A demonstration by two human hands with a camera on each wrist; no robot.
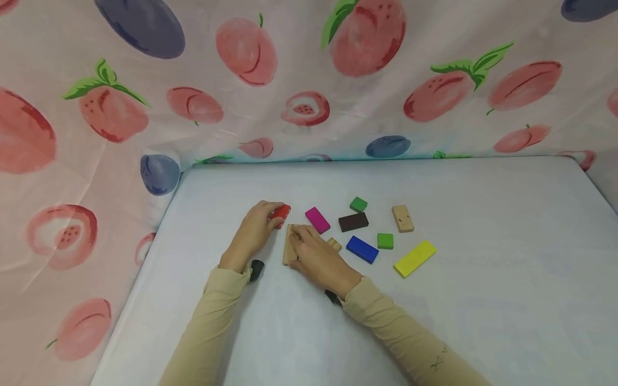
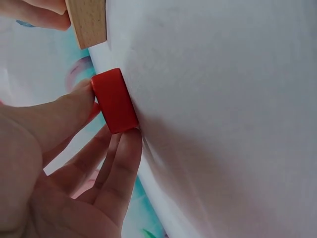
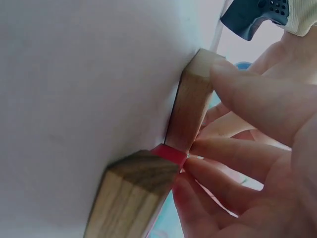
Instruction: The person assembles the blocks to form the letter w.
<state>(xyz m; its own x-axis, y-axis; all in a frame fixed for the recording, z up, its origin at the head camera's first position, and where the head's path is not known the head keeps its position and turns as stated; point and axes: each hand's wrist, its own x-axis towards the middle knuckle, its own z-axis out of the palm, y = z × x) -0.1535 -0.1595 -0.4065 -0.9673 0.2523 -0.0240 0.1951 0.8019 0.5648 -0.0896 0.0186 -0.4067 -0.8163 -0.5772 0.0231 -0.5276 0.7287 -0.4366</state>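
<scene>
My left hand (image 1: pixel 252 231) pinches a red block (image 2: pixel 115 101) between thumb and fingers, close to the white table surface. To its right, my right hand (image 1: pixel 321 258) grips a plain light wooden block (image 1: pixel 290 247), thumb at one end and fingers at the other. In the right wrist view this wooden block (image 3: pixel 189 106) lies along the table. A second wooden block with darker stripes (image 3: pixel 130 201) is beside the right fingers, mostly hidden under the hand in the head view. Just beyond the right hand lies a magenta block (image 1: pixel 317 220).
Right of the hands lie a dark brown block (image 1: pixel 353 222), a blue block (image 1: pixel 362 250), two small green blocks (image 1: pixel 385 241), a speckled wooden block (image 1: pixel 403 219) and a yellow block (image 1: pixel 415 259). A fruit-patterned cloth (image 1: pixel 357 120) hangs behind the table (image 1: pixel 507 225) and along its left side.
</scene>
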